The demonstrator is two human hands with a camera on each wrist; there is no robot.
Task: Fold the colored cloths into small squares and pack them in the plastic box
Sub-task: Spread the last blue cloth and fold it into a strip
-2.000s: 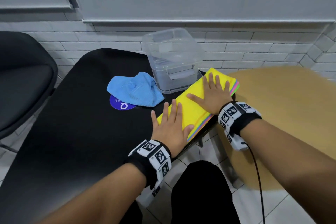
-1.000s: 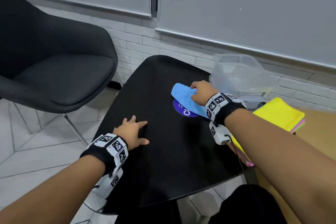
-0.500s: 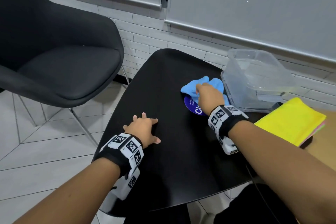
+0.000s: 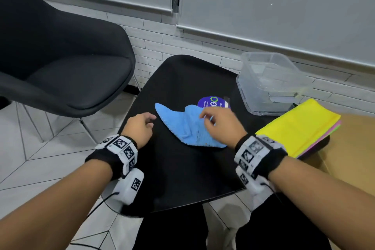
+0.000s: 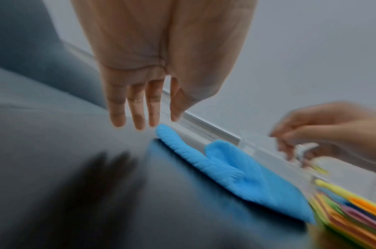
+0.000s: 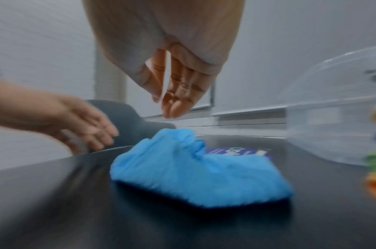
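Blue cloth (image 4: 188, 126) lies crumpled, unfolded, on the black surface (image 4: 182, 168) between both hands, left hand (image 4: 140, 130) and right hand (image 4: 221, 126) hovering released; next, spreading it flat for folding.

We count one blue cloth (image 4: 188, 126), one stack of colored cloths (image 4: 298, 126), one plastic box (image 4: 269, 83), one round sticker (image 4: 213, 102), one chair (image 4: 60, 57), two hands.
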